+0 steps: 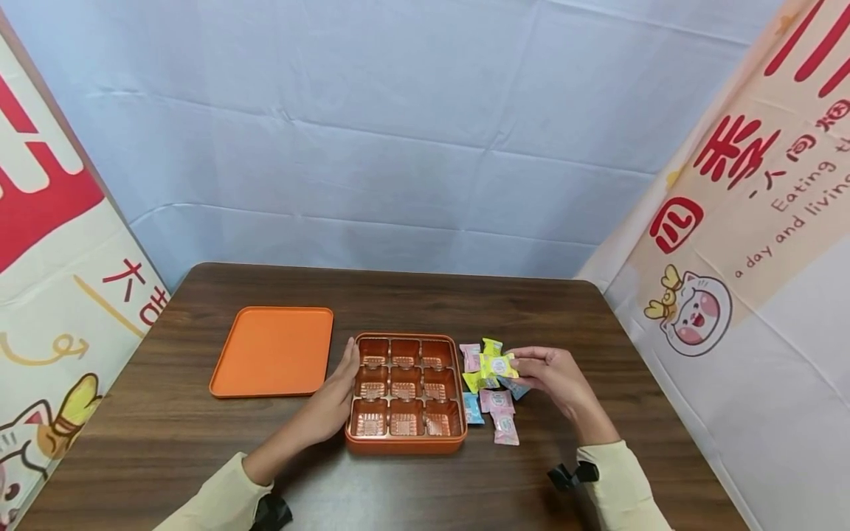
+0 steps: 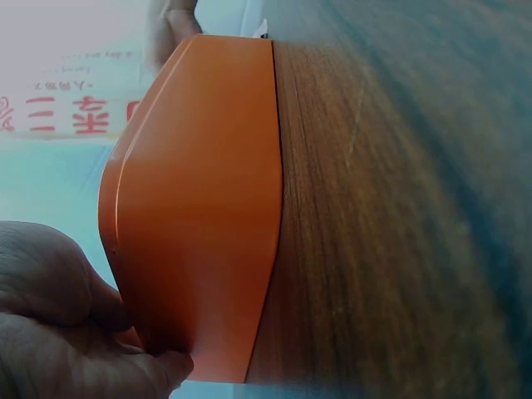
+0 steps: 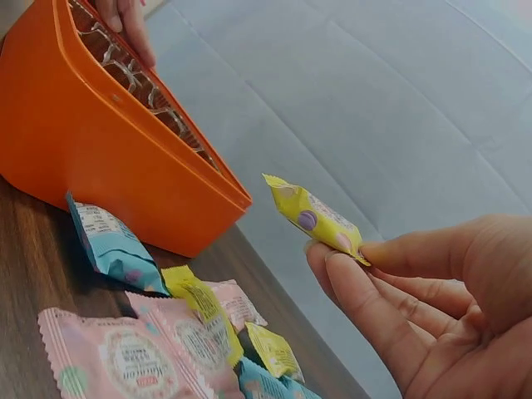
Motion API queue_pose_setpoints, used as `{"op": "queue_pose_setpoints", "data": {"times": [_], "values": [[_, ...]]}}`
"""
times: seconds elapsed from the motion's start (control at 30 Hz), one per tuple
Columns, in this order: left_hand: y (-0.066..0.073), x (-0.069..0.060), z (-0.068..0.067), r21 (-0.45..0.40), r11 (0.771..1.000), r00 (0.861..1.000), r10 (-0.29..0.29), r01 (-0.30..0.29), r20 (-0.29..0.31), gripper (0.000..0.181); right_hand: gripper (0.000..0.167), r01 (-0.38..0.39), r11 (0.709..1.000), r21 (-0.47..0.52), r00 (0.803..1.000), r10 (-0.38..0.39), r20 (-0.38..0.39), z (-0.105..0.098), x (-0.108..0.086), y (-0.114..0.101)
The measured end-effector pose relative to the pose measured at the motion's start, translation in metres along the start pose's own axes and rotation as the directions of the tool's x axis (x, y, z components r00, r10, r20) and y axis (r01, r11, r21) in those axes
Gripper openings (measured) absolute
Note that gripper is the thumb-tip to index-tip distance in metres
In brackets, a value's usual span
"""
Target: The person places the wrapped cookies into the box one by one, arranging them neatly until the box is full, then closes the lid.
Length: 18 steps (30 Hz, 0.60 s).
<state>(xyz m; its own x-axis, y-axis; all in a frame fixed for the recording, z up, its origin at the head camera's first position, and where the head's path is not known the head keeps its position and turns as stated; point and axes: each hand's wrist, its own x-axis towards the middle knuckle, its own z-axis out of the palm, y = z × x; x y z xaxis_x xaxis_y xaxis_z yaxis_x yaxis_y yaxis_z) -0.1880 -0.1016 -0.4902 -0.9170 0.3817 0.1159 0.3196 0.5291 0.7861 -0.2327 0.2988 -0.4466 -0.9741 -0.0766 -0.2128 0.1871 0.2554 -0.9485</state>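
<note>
An orange box (image 1: 406, 445) with a clear insert of several square compartments stands on the table, and no wrapped piece shows inside it. My left hand (image 1: 332, 398) lies along the box's left side, fingers fairly straight against the wall; the left wrist view shows the fingers (image 2: 166, 366) at a corner. My right hand (image 1: 558, 380) pinches a yellow wrapped candy (image 1: 498, 366) by one end between thumb and fingertips, raised above the pile, as the right wrist view shows the candy (image 3: 320, 218). Pink, blue and yellow packets (image 1: 496, 401) lie beside the box's right side.
A flat orange lid (image 1: 275, 352) lies on the wooden table (image 1: 425, 299) to the left of the box. A pale blue cloth (image 1: 398, 147) hangs behind the table, with printed banners at the left and right sides.
</note>
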Motion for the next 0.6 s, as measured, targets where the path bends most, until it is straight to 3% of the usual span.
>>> {"op": "queue_pose_setpoints", "data": {"times": [0.6], "values": [[0.001,0.000,-0.001,-0.011,1.000,1.000,-0.018,0.018,0.000,0.065,0.038,-0.007,1.000,0.005,1.000,0.007,0.021,0.021,0.016,-0.007]]}}
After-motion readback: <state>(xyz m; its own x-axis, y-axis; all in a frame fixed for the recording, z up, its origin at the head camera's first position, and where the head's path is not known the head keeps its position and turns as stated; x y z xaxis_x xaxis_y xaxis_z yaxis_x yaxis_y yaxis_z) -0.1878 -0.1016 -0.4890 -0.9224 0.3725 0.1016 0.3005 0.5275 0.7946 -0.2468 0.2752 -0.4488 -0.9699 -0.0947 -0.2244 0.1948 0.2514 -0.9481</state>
